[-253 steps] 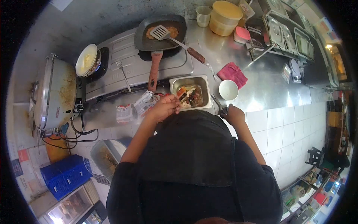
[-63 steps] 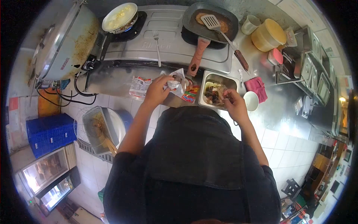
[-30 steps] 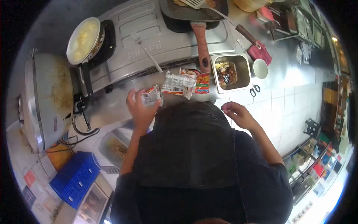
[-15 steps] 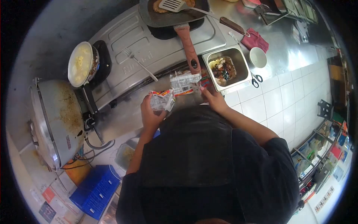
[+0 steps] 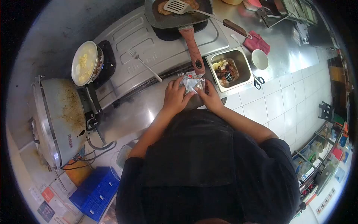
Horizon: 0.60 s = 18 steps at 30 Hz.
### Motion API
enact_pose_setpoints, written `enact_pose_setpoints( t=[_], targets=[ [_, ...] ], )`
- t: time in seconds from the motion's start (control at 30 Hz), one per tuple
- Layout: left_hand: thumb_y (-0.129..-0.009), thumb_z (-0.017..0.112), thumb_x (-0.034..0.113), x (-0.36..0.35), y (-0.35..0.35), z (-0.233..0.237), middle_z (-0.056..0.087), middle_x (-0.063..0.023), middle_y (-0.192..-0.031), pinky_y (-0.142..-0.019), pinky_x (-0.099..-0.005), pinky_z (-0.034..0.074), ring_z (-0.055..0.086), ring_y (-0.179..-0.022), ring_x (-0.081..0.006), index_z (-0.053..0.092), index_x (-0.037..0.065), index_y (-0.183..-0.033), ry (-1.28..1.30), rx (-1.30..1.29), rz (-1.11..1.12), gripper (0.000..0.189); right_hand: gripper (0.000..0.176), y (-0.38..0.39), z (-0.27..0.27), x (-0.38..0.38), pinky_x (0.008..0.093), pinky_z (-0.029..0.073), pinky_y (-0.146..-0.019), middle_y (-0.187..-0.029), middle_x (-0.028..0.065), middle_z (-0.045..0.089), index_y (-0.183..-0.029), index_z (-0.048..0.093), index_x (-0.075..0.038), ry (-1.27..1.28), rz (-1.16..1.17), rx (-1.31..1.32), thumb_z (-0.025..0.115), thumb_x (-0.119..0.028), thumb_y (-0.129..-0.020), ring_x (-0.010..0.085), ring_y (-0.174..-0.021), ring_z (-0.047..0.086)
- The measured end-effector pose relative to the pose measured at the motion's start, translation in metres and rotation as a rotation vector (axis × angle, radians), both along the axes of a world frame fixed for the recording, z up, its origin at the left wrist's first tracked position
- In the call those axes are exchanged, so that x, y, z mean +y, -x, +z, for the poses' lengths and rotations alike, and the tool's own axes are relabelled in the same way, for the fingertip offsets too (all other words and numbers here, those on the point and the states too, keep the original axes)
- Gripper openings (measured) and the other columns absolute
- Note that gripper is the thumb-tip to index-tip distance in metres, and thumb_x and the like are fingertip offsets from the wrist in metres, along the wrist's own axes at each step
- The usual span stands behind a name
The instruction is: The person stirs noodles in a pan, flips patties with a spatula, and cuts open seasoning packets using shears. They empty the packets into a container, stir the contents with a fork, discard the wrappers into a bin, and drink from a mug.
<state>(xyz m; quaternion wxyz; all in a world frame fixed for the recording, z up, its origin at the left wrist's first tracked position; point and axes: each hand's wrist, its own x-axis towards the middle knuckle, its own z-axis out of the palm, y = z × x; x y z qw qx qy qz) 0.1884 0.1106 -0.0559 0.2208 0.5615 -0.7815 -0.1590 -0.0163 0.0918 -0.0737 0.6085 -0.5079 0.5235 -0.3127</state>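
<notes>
In front of my body, my left hand point(image 5: 175, 98) and my right hand point(image 5: 212, 99) come together on crumpled, silvery-white wrappers point(image 5: 192, 83) with bits of red print. Fingers of both hands press the wrappers from either side. Just beyond them is the end of a wood-look pan handle point(image 5: 192, 48). To the right of my right hand stands a metal container point(image 5: 246, 64), with dark and pale seasonings point(image 5: 225, 72) inside. What lies under the wrappers is hidden.
A square pan point(image 5: 151, 18) holds browned food and a slotted turner point(image 5: 179, 6). On the stove lie a fork point(image 5: 145, 67) and a small pan point(image 5: 85, 63) with yellow pieces. Scissors point(image 5: 258, 82), a bowl point(image 5: 260, 59) and a red cloth point(image 5: 257, 42) sit rightward; a large pot point(image 5: 63, 123) stands left.
My left hand has moved right and up to meet my right hand. The wrappers, earlier spread between the two hands, are now bunched together. The view has shifted slightly.
</notes>
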Motion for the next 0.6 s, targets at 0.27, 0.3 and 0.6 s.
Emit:
enact_pose_setpoints(
  t=[0.27, 0.3, 0.6],
  targets=[
    [-0.074, 0.085, 0.028, -0.016, 0.004, -0.003, 0.055, -0.0184, -0.130, -0.100, -0.0440, 0.047, 0.056, -0.118, -0.0345, 0.052, 0.003, -0.134, -0.394, 0.331, 0.289, 0.073, 0.061, -0.002, -0.011, 0.001, 0.0357, 0.050, -0.093, -0.125, 0.0184, 0.060, -0.139, 0.032, -0.007, 0.096, 0.065, -0.301, 0.056, 0.009, -0.085, 0.0242, -0.109, 0.063],
    [-0.070, 0.089, 0.021, -0.015, 0.002, 0.005, 0.054, -0.0190, -0.129, -0.102, -0.0428, 0.047, 0.058, -0.117, -0.0327, 0.052, 0.004, -0.136, -0.484, 0.278, 0.254, 0.078, 0.061, 0.000, -0.006, -0.001, 0.0357, 0.050, -0.093, -0.125, 0.0184, 0.060, -0.139, 0.032, -0.007, 0.097, 0.062, -0.301, 0.056, 0.009, -0.085, 0.0242, -0.109, 0.063],
    [-0.085, 0.073, 0.013, 0.028, -0.007, -0.023, 0.070, -0.0080, -0.118, -0.105, -0.0387, 0.046, 0.064, -0.115, -0.0228, 0.071, 0.009, -0.116, -0.539, 0.428, -0.051, 0.032, 0.065, 0.039, 0.122, -0.017, 0.0378, 0.047, -0.105, -0.134, 0.0171, 0.060, -0.151, 0.034, -0.006, 0.275, 0.621, -0.043, 0.061, -0.001, -0.092, 0.0260, -0.124, 0.060]
  ],
)
